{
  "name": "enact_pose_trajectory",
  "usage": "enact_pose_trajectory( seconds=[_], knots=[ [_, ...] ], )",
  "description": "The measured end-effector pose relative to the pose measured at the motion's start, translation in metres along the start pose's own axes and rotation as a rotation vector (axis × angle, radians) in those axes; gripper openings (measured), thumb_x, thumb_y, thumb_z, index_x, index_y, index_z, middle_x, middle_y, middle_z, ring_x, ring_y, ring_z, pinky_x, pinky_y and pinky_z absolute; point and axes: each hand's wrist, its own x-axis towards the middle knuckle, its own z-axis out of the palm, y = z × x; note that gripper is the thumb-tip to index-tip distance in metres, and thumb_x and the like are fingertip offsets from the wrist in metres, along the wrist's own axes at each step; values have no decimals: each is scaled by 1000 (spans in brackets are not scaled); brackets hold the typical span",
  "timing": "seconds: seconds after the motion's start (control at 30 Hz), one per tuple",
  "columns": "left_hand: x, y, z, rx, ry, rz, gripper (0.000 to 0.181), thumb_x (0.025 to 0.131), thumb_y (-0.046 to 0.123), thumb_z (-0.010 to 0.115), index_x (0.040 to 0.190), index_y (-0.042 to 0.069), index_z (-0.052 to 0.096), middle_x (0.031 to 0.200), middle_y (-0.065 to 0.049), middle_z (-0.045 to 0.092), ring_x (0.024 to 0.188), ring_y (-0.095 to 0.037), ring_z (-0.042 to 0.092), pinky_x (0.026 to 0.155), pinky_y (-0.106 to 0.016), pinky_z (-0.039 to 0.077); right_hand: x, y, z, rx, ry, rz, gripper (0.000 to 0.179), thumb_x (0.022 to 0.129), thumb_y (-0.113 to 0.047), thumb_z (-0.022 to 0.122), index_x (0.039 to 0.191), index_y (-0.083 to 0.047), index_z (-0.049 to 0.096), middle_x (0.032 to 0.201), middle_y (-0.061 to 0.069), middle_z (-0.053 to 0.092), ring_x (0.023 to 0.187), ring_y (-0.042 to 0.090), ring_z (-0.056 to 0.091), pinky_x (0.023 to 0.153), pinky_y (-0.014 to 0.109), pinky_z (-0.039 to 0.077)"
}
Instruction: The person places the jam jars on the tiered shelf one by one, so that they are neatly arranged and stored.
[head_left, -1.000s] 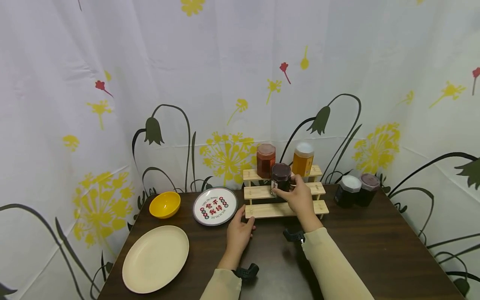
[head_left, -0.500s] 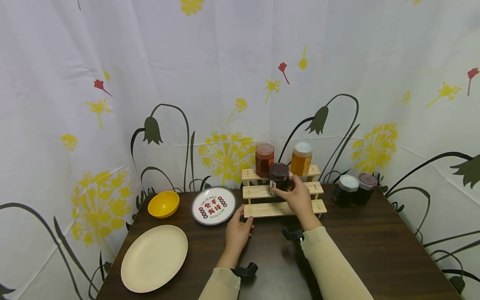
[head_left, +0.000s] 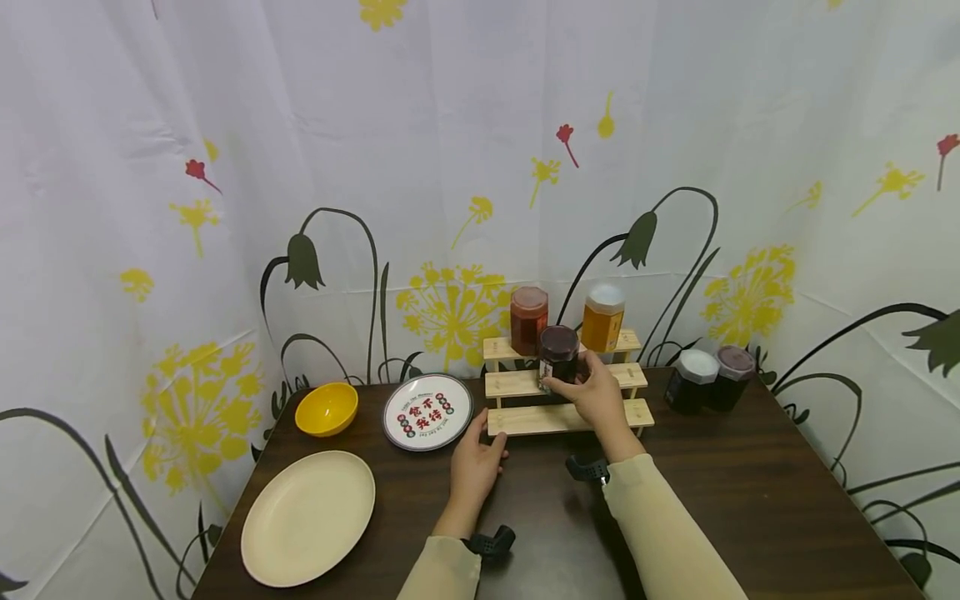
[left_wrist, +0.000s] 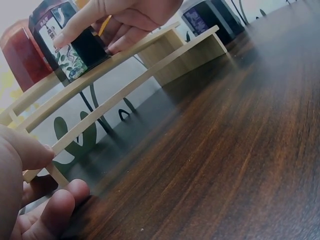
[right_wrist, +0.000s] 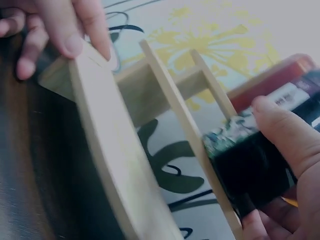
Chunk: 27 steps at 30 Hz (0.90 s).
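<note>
A three-step wooden display rack (head_left: 572,418) stands toward the back of the table. My right hand (head_left: 600,400) grips a dark jar (head_left: 558,348) with a purple lid, its thumb across the label. The jar (left_wrist: 67,45) stands upright on the middle step, its base at the board in both wrist views. My left hand (head_left: 475,467) holds the left end of the lowest step, thumb on the board's edge and fingers lower at the leg. On the top step are a reddish jar (head_left: 529,323) and an amber honey jar (head_left: 603,321) with a white lid.
Two dark jars, one white-lidded (head_left: 692,382) and one purple-lidded (head_left: 732,379), stand right of the rack. To the left are a yellow bowl (head_left: 327,409), a white plate with red characters (head_left: 428,412) and a large cream plate (head_left: 308,518). A patterned curtain (head_left: 465,167) hangs behind the table.
The head view has shifted very slightly. Both hands, the dark jar and the rack keep the same places relative to one another.
</note>
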Motion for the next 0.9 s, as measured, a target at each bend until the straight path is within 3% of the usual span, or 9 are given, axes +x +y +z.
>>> enact_pose_trajectory(
  seconds=[0.33,0.53,0.73,0.9],
  knots=[
    [-3,-4,2,-11,4,28,62,104,23,75,162,17,54,133,-12,74,58,-12,69,53,-29,58,-14,8,0,83,-72,-35,81,93,-23,90,161,-10,47,162,18,55,152,39,54,125,53,46],
    [-5,-5,1,-15,-2,-9,62,104,24,75,162,20,53,139,-11,72,60,-12,68,54,-29,58,-26,17,-11,124,-75,-35,88,95,-27,88,166,-9,39,167,20,49,157,38,48,129,48,41],
    [0,-2,-1,-18,-15,5,62,104,26,74,163,21,53,142,-9,72,59,-12,68,56,-30,59,-37,11,-34,107,-9,-49,78,96,-35,86,159,-10,47,155,19,59,146,38,58,126,54,45],
    [0,-3,0,-15,-5,4,62,104,25,75,162,20,54,144,-10,71,59,-12,68,55,-31,58,-46,6,-50,24,104,-164,49,98,-36,84,136,-11,66,131,11,74,121,27,73,109,48,60]
  ],
)
